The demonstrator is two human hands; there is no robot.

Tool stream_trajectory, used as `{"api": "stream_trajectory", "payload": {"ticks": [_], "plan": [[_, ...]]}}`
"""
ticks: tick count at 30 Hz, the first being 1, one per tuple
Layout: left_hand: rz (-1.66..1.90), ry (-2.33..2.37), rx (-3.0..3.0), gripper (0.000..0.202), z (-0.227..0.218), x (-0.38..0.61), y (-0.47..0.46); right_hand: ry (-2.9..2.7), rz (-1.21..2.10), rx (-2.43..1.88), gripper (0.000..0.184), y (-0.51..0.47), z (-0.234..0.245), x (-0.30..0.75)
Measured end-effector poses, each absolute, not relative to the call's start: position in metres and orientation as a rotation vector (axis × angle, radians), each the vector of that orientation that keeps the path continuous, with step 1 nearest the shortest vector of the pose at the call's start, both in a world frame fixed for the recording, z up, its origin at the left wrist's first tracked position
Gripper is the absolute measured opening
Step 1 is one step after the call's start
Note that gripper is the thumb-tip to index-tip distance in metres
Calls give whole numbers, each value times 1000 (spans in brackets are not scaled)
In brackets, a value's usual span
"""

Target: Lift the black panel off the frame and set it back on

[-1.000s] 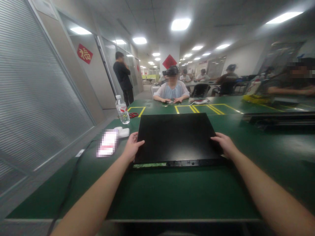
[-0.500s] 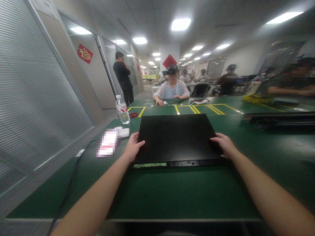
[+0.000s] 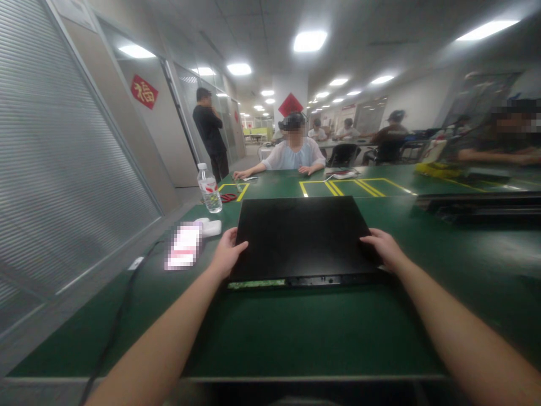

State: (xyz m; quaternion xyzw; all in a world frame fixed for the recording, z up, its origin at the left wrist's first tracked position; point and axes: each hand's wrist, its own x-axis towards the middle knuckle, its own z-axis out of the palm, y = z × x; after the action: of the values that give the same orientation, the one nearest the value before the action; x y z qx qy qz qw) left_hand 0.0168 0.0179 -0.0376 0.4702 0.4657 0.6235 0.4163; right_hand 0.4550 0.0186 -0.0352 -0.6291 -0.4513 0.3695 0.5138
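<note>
A flat black display panel [image 3: 302, 239], glossy and rectangular, lies just over the green table [image 3: 313, 338] in front of me. Along its near edge runs a dark frame strip, with a green circuit-board-like part showing at the left. My left hand [image 3: 228, 252] grips the panel's left edge, thumb on top and fingers beside and under it. On the opposite edge my right hand [image 3: 384, 248] holds it the same way, with its lower fingers hidden. Whether the panel touches the table I cannot tell.
Left of the panel are a water bottle [image 3: 209, 189], red-handled scissors [image 3: 229, 197], a blurred-out phone [image 3: 184, 245], a white case [image 3: 211, 228] and a black cable [image 3: 122, 310]. Long black bars [image 3: 477, 208] lie at the right. A seated person [image 3: 293, 153] works across the table.
The person across the table has stretched an arm out toward the left side of the table. My hands and the panel stay in place; the view shifts very slightly.
</note>
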Motion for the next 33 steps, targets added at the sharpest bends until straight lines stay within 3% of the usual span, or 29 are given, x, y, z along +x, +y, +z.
{"api": "stream_trajectory", "payload": {"ticks": [13,33], "plan": [[1512,1210,1253,55,-39,7,22,-1039,889,-1501,21,16,-33,452],[1439,1339,1327,44,-37,7,21,-1076,917,-1484,32,21,-38,457]]}}
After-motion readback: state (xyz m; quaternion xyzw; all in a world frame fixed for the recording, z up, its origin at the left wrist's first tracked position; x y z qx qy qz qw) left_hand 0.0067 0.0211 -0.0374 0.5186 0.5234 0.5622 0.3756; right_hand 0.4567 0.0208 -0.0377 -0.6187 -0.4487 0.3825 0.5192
